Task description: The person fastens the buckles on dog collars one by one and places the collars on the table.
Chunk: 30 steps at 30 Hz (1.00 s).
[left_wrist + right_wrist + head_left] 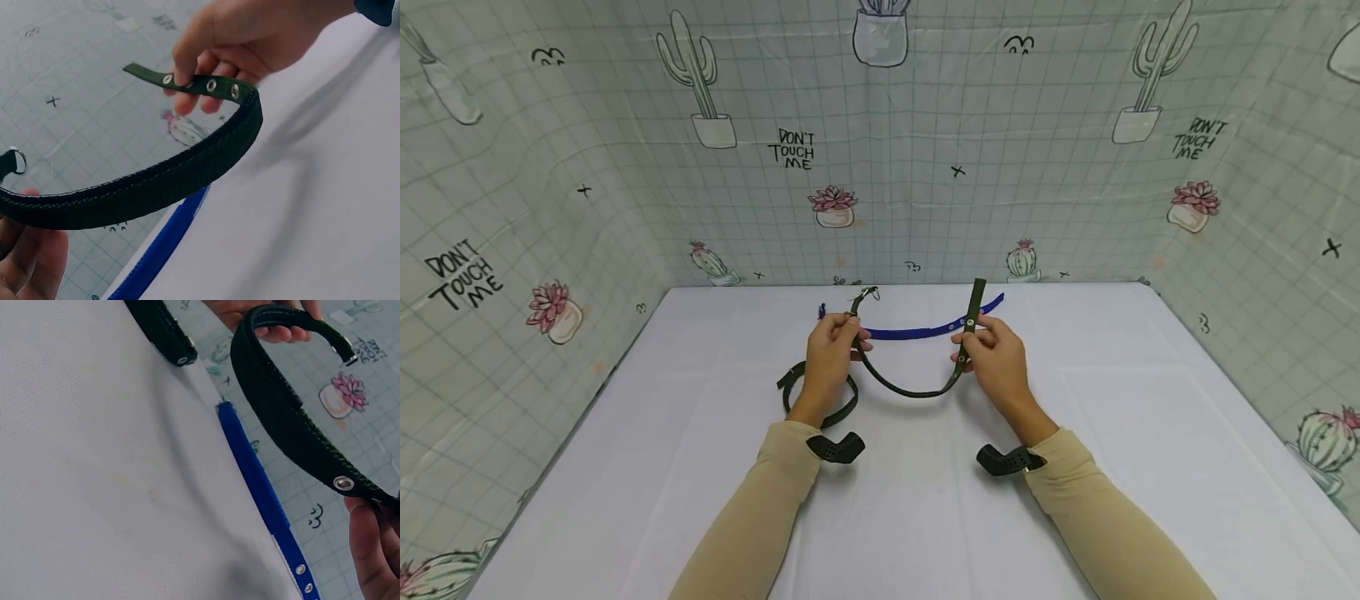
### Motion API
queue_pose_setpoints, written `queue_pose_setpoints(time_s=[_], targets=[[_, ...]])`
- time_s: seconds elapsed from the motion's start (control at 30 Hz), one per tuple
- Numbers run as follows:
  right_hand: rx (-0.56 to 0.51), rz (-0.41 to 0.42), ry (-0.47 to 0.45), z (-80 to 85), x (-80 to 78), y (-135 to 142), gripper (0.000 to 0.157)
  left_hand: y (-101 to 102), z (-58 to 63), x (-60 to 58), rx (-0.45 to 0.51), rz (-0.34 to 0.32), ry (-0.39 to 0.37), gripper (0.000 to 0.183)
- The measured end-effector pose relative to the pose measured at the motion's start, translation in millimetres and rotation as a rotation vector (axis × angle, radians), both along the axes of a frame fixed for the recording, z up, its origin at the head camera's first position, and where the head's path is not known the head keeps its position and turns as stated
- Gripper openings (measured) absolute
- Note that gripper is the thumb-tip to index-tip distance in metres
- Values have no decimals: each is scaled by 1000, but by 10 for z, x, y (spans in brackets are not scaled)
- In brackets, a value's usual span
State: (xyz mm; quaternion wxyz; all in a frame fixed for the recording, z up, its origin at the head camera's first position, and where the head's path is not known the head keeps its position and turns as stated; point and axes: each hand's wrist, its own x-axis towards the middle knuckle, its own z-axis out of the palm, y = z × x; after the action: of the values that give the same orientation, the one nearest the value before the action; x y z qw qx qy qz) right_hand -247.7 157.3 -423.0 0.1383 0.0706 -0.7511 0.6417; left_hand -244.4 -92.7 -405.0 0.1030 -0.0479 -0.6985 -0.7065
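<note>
Between my two hands, raised over the table, hangs a dark green collar in a downward curve. My left hand pinches it near the end with the metal ring. Toward the other end, my right hand grips the strap, thumb and fingers among the metal eyelets; its tip points up past the fingers. Behind it lies a blue collar, stretched long, with eyelets toward its right end. A second dark green collar, curled in a loop, rests beside and partly behind my left hand.
White cloth covers the table. A patterned fabric backdrop with printed cacti rises along the table's back and sides. Each wrist carries a black camera mount, the left mount close to the looped collar.
</note>
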Motion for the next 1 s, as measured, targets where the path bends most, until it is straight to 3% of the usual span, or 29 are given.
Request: queue_pose_setpoints(time_s=[0.3, 0.47, 0.77, 1.0], targets=[[26, 17, -17, 27, -11, 6, 37, -3, 18, 21, -76, -78, -7, 43], [41, 36, -13, 57, 10, -32, 37, 28, 36, 32, -51, -99, 19, 43], [38, 77, -22, 48, 69, -125, 33, 52, 48, 60, 37, -38, 51, 18], [100, 110, -32, 129, 166, -205, 32, 86, 45, 77, 7, 33, 24, 25]])
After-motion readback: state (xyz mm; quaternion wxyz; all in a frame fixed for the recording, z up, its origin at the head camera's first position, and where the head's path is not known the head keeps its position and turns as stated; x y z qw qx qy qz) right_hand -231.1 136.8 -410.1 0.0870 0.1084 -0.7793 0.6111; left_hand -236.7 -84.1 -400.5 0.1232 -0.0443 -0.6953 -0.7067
